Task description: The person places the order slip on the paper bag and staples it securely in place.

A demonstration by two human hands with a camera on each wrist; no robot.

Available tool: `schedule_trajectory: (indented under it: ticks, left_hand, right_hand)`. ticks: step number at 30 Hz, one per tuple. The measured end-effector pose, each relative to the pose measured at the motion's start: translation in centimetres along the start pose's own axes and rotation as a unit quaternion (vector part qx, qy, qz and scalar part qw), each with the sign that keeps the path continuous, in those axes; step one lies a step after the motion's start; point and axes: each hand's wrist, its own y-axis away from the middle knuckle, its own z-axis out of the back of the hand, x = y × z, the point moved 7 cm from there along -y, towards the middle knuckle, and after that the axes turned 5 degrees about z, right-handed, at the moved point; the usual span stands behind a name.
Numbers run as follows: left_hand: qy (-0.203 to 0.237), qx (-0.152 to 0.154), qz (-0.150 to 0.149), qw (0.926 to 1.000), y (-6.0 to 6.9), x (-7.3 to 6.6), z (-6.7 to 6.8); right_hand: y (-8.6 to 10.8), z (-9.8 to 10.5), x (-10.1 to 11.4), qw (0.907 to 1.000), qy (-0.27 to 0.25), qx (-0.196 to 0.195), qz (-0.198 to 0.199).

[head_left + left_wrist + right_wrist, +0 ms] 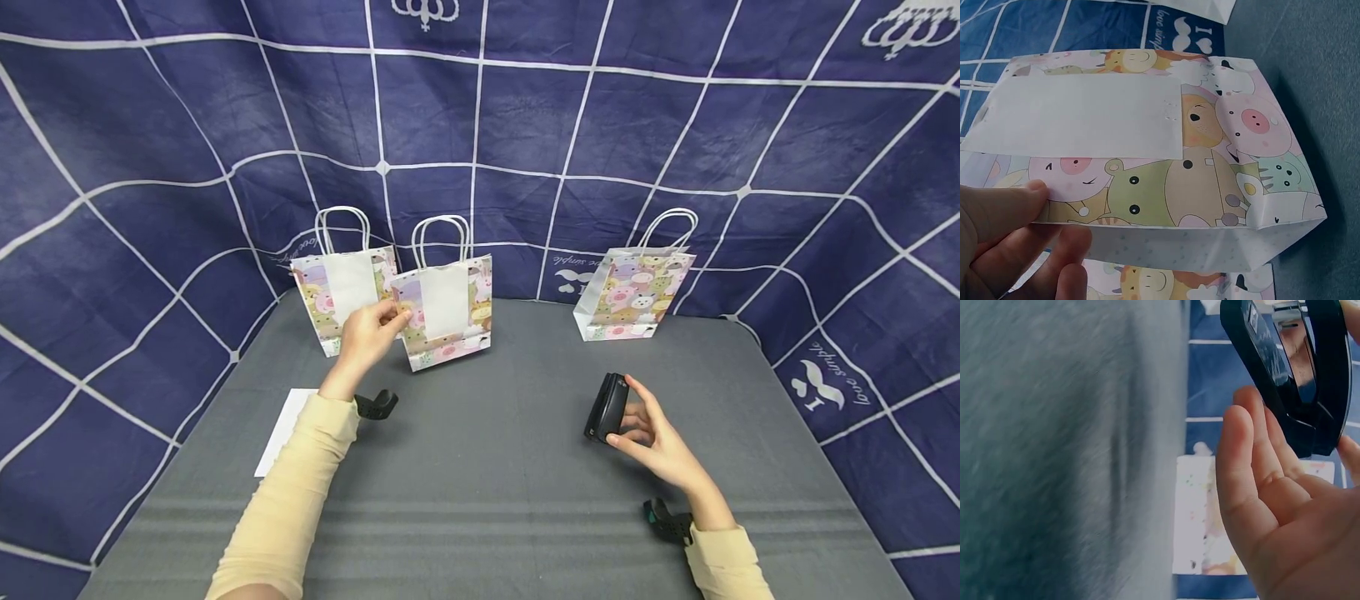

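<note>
My left hand (367,332) pinches the side edge of a gift bag (480,310) printed with cartoon animals. It has white twisted handles and a white paper strip (445,302) on its front. In the left wrist view small marks show near one end of the strip (1085,115), and the thumb lies on the bag (1210,194). My right hand (660,442) grips a black stapler (607,408) above the table, thumb and index finger at its two ends. The stapler's metal parts show in the right wrist view, its arms spread apart.
Behind my left hand another animal-print bag (315,304) stands with a white strip on its front. A third bag (637,296) without a visible strip stands at the back right. A white sheet (283,429) lies partly beneath my left forearm. A blue checked cloth (525,117) hangs behind the grey table (487,467).
</note>
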Motion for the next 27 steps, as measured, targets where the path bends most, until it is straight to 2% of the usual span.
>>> schedule_trajectory:
  ticks: [4, 12, 20, 27]
  left_hand:
    - [-0.005, 0.006, 0.011, 0.9999, -0.5, 0.3, -0.1]
    - [-0.004, 0.014, 0.012, 0.9998, -1.4, 0.8, -0.2]
    - [-0.014, 0.041, 0.022, 0.9988, -2.3, 1.4, -0.7]
    - [-0.018, 0.054, 0.029, 0.9979, -2.6, 2.0, -1.1]
  right_hand:
    - [0.4, 0.0, -0.4, 0.9998, 0.005, 0.009, -0.014]
    - [0.8, 0.0, 0.5, 0.9995, 0.005, 0.019, -0.023]
    - [2.0, 0.3, -2.8, 0.9991, 0.001, 0.026, -0.033]
    - [2.6, 0.6, -3.7, 0.9984, 0.001, 0.023, -0.052]
